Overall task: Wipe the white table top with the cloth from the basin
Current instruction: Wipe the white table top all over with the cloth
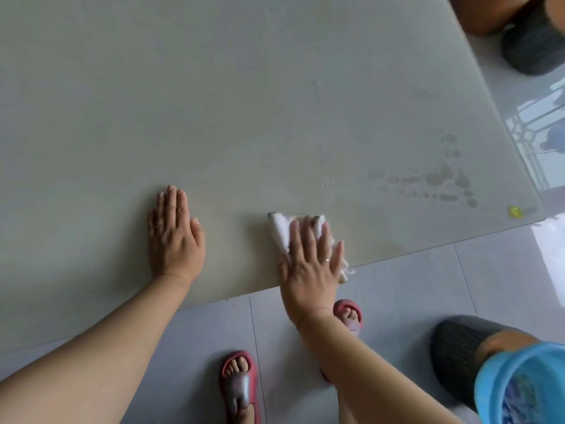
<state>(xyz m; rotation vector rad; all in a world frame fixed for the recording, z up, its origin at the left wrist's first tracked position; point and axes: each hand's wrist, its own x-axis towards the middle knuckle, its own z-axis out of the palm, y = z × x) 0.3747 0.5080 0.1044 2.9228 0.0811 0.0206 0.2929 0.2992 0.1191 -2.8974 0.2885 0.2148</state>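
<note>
Nearby, blue basin (501, 384), right hand (312, 261) flat on cloth (282, 231), left hand (174, 237) fingers flat.

Your right hand (312, 264) lies flat, fingers spread, pressing the white cloth (282, 232) onto the tabletop (214, 102) close to its near edge; one frayed corner of the cloth hangs just past that edge. Your left hand (174, 237) rests palm down on the bare surface, apart from the cloth. Wet droplets (443, 179) sit to the right. The blue basin (489, 390) shows at the lower right corner.
</note>
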